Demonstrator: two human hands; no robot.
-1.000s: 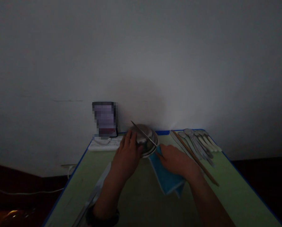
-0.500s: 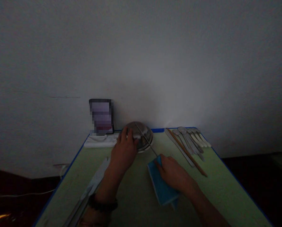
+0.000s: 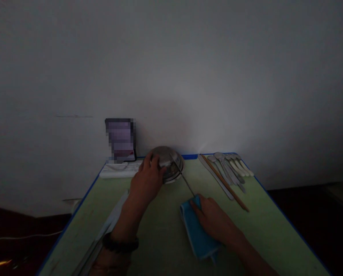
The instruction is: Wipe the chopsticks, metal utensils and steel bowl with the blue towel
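Note:
A round metal bowl (image 3: 171,159), seemingly upside down, stands at the back of the table on something with a pale rim. My left hand (image 3: 147,176) is on its left side, fingers curved over it and thumb at the near side. In my right hand (image 3: 213,216) is a blue cloth (image 3: 200,237), folded around the near end of a thin metal stick (image 3: 185,182). The stick slants up and left, its far end over the bowl; contact between them cannot be made out. The cloth hangs below my fingers.
Wooden chopsticks (image 3: 226,184), a flat metal strip (image 3: 216,176) and several spoons (image 3: 227,165) lie at the right. A screen device (image 3: 120,140) stands behind a white power strip (image 3: 120,170). Long metal pieces (image 3: 105,230) lie left. A wall rises behind the blue-edged table (image 3: 160,230).
My right hand has drawn the cloth slightly toward me, and the stick's far end now sits lower and further right over the bowl. My left hand stays at the bowl. The view has shifted slightly.

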